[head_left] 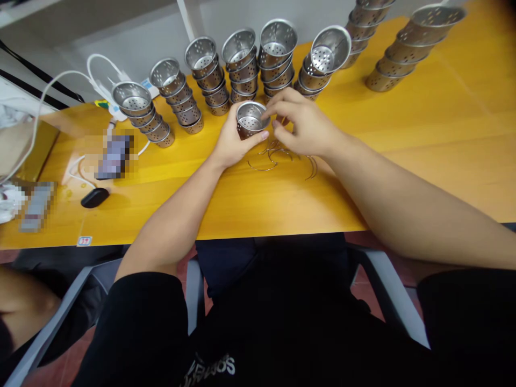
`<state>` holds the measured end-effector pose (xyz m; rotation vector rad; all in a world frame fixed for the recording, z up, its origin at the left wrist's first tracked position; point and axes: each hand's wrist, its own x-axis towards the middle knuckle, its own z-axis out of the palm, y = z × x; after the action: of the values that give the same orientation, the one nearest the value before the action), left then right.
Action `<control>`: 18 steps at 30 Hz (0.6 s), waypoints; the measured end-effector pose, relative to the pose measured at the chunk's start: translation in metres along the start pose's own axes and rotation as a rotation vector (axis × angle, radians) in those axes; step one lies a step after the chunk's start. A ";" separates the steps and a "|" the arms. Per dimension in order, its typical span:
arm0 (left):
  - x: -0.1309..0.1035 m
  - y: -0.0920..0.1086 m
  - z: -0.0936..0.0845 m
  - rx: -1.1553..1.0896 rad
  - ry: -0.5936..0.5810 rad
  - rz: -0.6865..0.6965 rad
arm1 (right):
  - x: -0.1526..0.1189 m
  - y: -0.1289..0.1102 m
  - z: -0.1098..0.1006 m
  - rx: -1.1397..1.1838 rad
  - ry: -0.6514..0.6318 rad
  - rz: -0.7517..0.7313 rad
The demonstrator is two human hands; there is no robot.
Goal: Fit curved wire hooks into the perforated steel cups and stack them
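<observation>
A perforated metal cup (250,121) is tilted toward me above the table, its open mouth facing up. My left hand (236,142) wraps round its left side, the thumb lying along the near side. At the cup's right rim is my right hand (292,121), its fingers bent and the index fingertip at the rim. Whether those fingers pinch anything small cannot be made out. Several thin curved metal wires (266,169) lie on the table just below the hands, partly hidden by the right hand.
Stacks of similar perforated cups (242,67) line the back of the yellow table (258,209), with another stack (407,51) at the right. On the left are a blurred-out phone (115,157), a black oval object (94,198) and white cables (40,110). A person's leg (28,301) shows lower left.
</observation>
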<state>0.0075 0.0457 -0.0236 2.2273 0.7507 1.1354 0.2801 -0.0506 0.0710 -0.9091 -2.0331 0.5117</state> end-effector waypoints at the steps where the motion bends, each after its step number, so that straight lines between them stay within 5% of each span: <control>1: 0.000 0.000 0.001 0.000 0.003 0.007 | 0.000 0.002 0.002 -0.021 -0.010 -0.007; 10: -0.002 0.004 0.009 -0.038 -0.014 0.038 | -0.003 0.011 0.010 -0.047 -0.083 -0.010; 18: -0.002 0.015 0.005 -0.068 -0.041 -0.049 | -0.001 0.006 0.007 -0.011 0.042 -0.123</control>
<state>0.0143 0.0332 -0.0174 2.1570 0.7349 1.0732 0.2775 -0.0479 0.0628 -0.7888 -2.0404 0.4118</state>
